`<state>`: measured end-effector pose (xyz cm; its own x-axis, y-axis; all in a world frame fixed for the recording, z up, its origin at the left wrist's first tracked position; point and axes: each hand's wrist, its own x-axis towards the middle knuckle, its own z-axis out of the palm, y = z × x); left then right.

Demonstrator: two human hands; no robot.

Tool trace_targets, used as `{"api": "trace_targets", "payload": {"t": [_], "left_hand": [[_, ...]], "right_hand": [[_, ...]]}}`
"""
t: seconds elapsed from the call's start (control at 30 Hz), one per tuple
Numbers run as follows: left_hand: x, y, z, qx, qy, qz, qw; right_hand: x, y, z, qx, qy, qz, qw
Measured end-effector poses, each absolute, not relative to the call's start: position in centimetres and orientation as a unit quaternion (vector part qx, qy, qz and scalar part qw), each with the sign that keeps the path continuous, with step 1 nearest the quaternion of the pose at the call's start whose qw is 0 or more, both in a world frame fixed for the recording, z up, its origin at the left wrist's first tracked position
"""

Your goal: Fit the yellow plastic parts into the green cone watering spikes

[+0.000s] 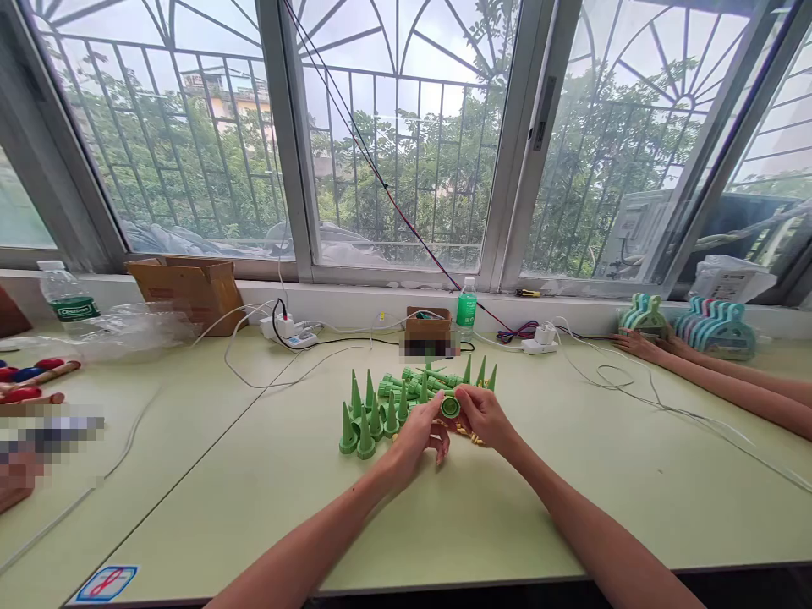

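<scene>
A green plastic spike (450, 408) is held between my two hands, with its round, hollow end turned toward me. My left hand (419, 440) grips it from the left with thumb and index finger, the other fingers curled below. From the right, my right hand (487, 418) pinches the same piece at its rim. Several green cone-shaped spikes (364, 440) stand points up just left of and beyond my hands. More green ribbed pieces (397, 385) lie in a pile behind them. Small yellow parts (470, 436) lie on the table, partly hidden by my right hand.
A small brown box (429, 325) and a green-labelled bottle (467, 306) stand at the back. White cables (609, 381) and power strips (539, 340) lie along the wall. Another person's hands (638, 345) touch green hangers (644, 315) at right. A cardboard box (190, 292) stands back left.
</scene>
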<state>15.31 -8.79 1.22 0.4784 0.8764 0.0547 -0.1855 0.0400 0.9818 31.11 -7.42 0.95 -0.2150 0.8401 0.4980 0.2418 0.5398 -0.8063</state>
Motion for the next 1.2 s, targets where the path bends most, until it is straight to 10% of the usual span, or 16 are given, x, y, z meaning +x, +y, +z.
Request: {"api": "trace_targets", "payload": {"t": [1.2], "left_hand": [[15.28, -9.15, 1.08, 0.729, 0.338, 0.466, 0.370]], "right_hand": [[31.15, -6.56, 0.30, -0.444, -0.719, 0.224, 0.485]]}}
